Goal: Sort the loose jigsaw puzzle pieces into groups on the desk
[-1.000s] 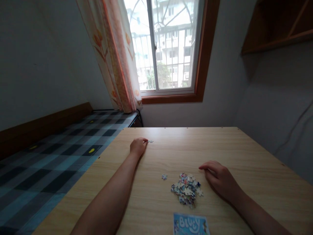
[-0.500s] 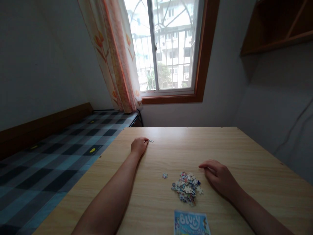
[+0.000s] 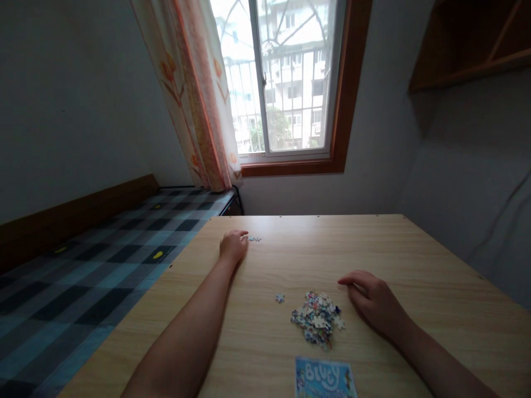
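Observation:
My left hand [image 3: 233, 245] is stretched out to the far left part of the wooden table [image 3: 415, 309]. Its thumb and index finger are parted, just left of a few small puzzle pieces [image 3: 255, 239] lying flat. Close to the pile's right side, my right hand [image 3: 367, 294] rests on the tabletop, its index finger extended and apart from the thumb, with nothing visible in it. A heap of jigsaw puzzle pieces [image 3: 317, 319] lies nearer to me, mixed face up and face down. One loose puzzle piece [image 3: 280, 298] sits left of the heap.
A blue box or card printed "Bluey" [image 3: 326, 378] lies at the near side, below the heap. Left of the table stands a bed with a checked cover [image 3: 103, 276]. Beyond are a curtain [image 3: 199, 110] and a barred window [image 3: 290, 83]; a wooden shelf [image 3: 468, 77] hangs at right.
My left hand has opened its fingers and drawn slightly left, away from the far puzzle pieces; more of them show now. My right hand and the heap look unchanged.

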Action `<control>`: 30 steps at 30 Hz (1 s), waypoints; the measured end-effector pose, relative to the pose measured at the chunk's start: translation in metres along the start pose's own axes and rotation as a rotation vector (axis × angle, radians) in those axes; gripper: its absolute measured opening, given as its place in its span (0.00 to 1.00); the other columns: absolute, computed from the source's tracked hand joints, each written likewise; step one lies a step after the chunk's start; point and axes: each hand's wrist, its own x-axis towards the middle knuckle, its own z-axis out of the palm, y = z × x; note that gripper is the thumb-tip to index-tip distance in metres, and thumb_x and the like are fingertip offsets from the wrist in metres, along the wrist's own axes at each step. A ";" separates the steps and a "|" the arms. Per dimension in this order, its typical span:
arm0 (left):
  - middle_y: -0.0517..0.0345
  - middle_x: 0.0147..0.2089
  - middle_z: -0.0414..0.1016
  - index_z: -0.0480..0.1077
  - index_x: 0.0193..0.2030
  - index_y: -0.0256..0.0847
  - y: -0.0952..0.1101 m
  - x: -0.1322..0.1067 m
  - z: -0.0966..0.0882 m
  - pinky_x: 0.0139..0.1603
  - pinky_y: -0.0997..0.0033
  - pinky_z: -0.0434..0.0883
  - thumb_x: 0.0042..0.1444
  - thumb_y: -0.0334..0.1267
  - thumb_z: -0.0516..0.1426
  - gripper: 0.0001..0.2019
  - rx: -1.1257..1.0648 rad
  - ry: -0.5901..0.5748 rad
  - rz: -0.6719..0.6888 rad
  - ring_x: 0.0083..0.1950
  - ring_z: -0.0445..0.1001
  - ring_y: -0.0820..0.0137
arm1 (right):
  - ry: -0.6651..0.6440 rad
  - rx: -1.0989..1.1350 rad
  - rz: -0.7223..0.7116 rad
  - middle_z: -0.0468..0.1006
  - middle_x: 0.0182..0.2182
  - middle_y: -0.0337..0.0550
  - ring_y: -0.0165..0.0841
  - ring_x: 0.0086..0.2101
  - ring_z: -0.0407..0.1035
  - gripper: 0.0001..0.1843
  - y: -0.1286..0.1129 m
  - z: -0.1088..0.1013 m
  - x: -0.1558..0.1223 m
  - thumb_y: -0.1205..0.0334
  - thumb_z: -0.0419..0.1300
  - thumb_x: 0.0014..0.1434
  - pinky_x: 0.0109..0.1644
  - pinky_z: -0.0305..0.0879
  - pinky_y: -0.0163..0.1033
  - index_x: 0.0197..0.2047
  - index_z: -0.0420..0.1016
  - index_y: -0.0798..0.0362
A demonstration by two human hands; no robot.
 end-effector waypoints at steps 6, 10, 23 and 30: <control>0.58 0.49 0.79 0.80 0.43 0.51 -0.004 0.001 -0.001 0.52 0.65 0.69 0.57 0.46 0.55 0.14 0.014 -0.080 -0.033 0.52 0.72 0.61 | -0.007 0.006 0.005 0.79 0.39 0.45 0.36 0.43 0.71 0.15 0.000 0.001 0.000 0.62 0.51 0.59 0.50 0.66 0.42 0.38 0.80 0.51; 0.59 0.50 0.79 0.80 0.42 0.53 0.001 -0.001 -0.004 0.54 0.64 0.67 0.57 0.47 0.55 0.13 0.034 -0.101 -0.029 0.53 0.71 0.61 | -0.014 0.003 0.009 0.79 0.39 0.45 0.36 0.43 0.71 0.15 -0.001 0.001 0.001 0.63 0.51 0.59 0.51 0.66 0.42 0.38 0.80 0.51; 0.59 0.49 0.79 0.80 0.42 0.53 -0.001 0.000 -0.002 0.53 0.65 0.67 0.57 0.45 0.56 0.12 0.020 -0.086 -0.025 0.52 0.71 0.61 | -0.021 -0.002 0.007 0.79 0.40 0.44 0.37 0.43 0.71 0.15 0.002 0.001 0.000 0.63 0.51 0.58 0.51 0.66 0.42 0.38 0.80 0.50; 0.58 0.48 0.80 0.81 0.42 0.54 0.003 -0.001 -0.003 0.52 0.64 0.68 0.57 0.45 0.55 0.12 0.046 -0.076 -0.031 0.51 0.72 0.61 | -0.022 -0.015 0.006 0.79 0.40 0.46 0.37 0.43 0.72 0.16 0.000 0.002 0.001 0.62 0.51 0.58 0.51 0.66 0.43 0.39 0.80 0.51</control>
